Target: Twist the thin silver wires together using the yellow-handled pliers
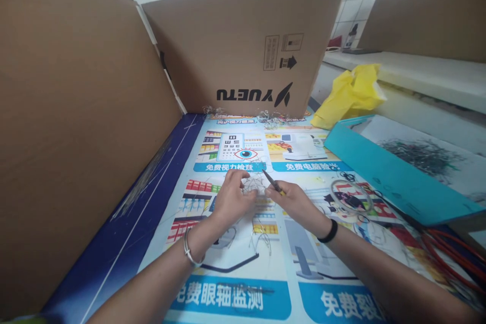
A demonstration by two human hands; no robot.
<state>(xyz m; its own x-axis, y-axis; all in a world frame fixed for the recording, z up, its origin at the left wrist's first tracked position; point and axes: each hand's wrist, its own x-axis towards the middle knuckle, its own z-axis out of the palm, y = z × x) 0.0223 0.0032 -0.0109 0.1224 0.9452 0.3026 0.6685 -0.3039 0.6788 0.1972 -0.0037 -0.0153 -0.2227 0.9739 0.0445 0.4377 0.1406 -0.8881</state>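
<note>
A: Where's the thin wire [255,183]?

B: Over the surface [281,258], between the 2 hands. The left hand [232,197] pinches it. The right hand [294,201] is closed on a dark tool [270,179].

A: How will it feel?

B: Light, springy and bendy, I think. Hold its side edge.

A: Any room?

B: Some, up to the cardboard wall [231,45]. Rightward, mind the blue box [379,169].

Both our forearms reach up from the bottom of the view and angle inward. Our left hand [234,196] is palm down, thumb and fingers curled toward each other with a gap between the tips. Our right hand [294,201] lies just beside it, fingers bent and thumb pressed in, closed in a grip. Our wrists are nearly straight, both hands bare.
</note>
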